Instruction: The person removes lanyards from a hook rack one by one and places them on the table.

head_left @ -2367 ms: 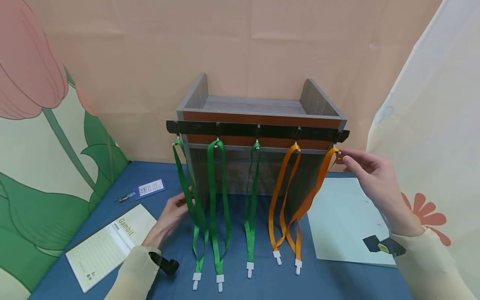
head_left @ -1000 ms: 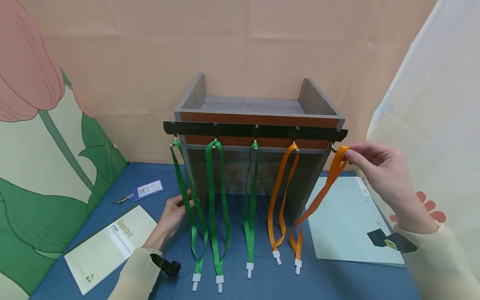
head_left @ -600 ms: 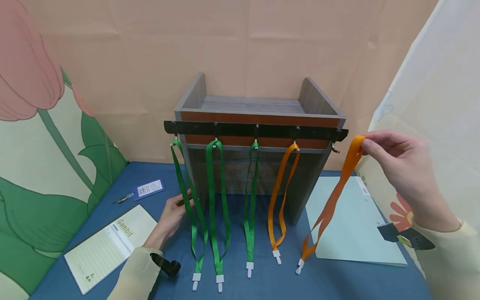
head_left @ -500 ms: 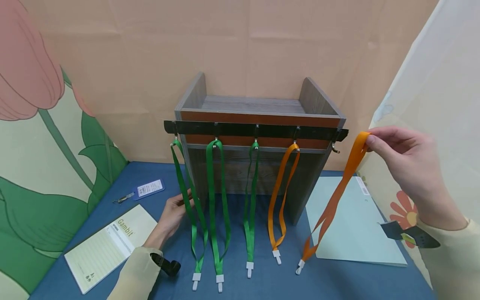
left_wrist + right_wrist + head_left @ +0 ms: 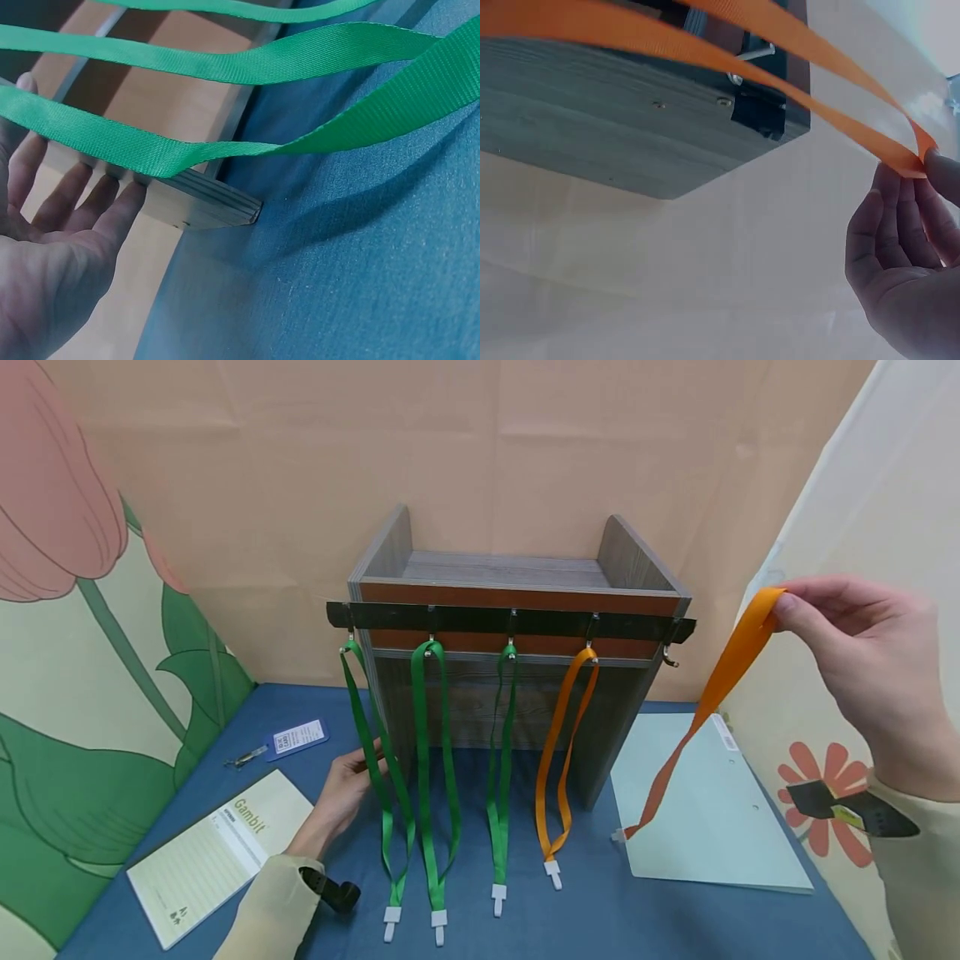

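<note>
My right hand (image 5: 870, 652) pinches the loop end of an orange lanyard (image 5: 738, 652) between thumb and fingertips, off to the right of the rack. The strap slants down to the left, and its pale clip (image 5: 619, 835) hangs beside the light folder. In the right wrist view the orange strap (image 5: 840, 120) runs taut from the fingers across the rack's side. My left hand (image 5: 341, 797) rests its extended fingertips against the left side panel (image 5: 202, 199) of the grey wooden shelf, partly behind a green lanyard (image 5: 375, 760).
A black hook rail (image 5: 480, 617) crosses the shelf (image 5: 510, 568). Two more green lanyards (image 5: 435, 760) and an orange one (image 5: 558, 743) hang from it; the rightmost hook (image 5: 670, 658) is bare. A notepad (image 5: 217, 852), blue tag (image 5: 297, 739) and pale folder (image 5: 705, 827) lie on the blue cloth.
My right hand has lifted the orange lanyard off the rightmost hook and carried it right and upward, its clip swinging up and rightward. The left hand stays at the side panel.
</note>
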The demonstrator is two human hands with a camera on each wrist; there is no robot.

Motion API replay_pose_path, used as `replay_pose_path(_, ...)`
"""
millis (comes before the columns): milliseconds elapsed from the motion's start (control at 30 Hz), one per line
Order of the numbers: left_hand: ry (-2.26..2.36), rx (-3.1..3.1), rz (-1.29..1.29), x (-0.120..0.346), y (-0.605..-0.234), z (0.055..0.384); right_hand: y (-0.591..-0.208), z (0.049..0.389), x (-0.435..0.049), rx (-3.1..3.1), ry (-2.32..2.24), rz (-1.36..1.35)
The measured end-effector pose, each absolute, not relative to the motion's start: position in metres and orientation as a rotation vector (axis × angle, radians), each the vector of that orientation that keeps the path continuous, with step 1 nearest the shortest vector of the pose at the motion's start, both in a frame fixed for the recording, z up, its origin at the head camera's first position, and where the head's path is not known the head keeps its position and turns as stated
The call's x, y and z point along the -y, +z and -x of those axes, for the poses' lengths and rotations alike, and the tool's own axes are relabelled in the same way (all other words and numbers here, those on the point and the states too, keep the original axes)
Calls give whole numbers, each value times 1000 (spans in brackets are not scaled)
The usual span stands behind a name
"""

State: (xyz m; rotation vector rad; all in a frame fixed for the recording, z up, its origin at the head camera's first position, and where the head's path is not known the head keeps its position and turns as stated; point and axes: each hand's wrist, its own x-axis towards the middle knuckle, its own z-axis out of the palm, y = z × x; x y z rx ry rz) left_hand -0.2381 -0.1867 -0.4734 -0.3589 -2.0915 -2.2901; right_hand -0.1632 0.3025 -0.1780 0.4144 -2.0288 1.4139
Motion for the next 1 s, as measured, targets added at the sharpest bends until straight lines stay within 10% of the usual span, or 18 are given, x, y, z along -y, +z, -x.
replay_pose_path(1000,-2323,2054,370,186,-475,239,-166,224,-349,1997,1734,-304)
